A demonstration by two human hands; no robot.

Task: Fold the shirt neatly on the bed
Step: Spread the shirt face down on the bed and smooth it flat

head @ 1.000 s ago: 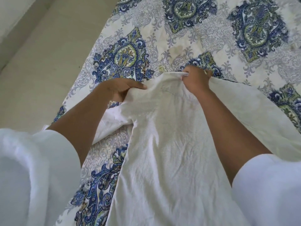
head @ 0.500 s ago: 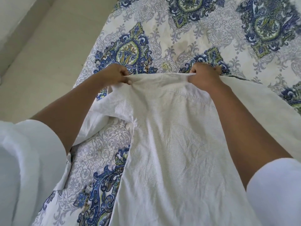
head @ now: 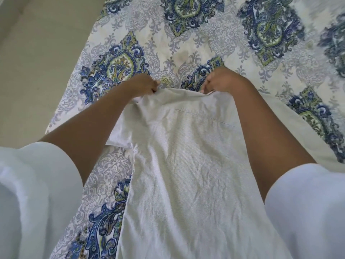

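A white shirt lies lengthwise on the bed, its top edge farthest from me and a seam running across just below that edge. My left hand pinches the top edge at its left corner. My right hand grips the same edge at its right corner, fingers curled under the cloth. The edge is stretched between the two hands. One sleeve sticks out to the left under my left forearm; more white cloth spreads to the right beyond my right arm.
The bed carries a white cover with blue and green paisley medallions. Its left edge runs diagonally, with beige floor beyond it. My white sleeves fill both lower corners of the view.
Both hands have carried the shirt's top edge farther up the bed and drawn apart, pulling the edge taut and flattening the cloth below.
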